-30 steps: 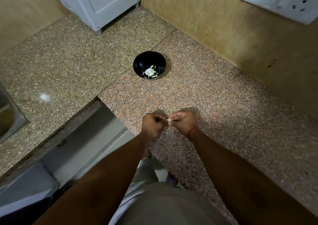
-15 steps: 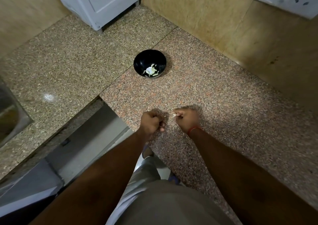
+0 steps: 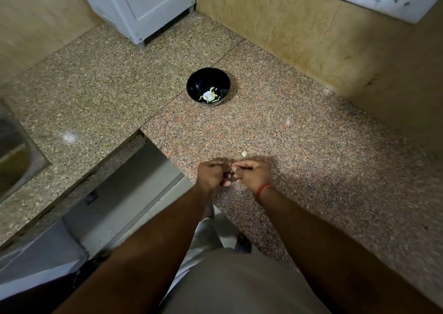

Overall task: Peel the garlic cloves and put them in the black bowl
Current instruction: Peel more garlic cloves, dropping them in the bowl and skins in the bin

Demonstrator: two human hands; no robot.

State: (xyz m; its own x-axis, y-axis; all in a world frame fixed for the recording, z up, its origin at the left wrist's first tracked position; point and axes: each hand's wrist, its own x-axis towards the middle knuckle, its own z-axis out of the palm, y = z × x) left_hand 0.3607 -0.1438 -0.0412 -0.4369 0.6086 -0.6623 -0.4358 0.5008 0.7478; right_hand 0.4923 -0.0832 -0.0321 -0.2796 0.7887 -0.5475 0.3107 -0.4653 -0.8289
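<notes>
- We have the garlic clove (image 3: 233,167) pinched between both hands, just a pale sliver showing where the fingertips meet, low over the counter's near edge.
- Our left hand (image 3: 212,175) curls tightly around its end; our right hand (image 3: 254,175) pinches the other.
- Best, we judge, to work a nail under the loose skin and strip it lengthwise, not crush it.
- A pale scrap (image 3: 243,154) lies on the granite counter (image 3: 311,145) just beyond our knuckles.
- The black bowl (image 3: 208,86) sits well ahead, pale pieces already inside, so the drop calls for a reach forward.
</notes>
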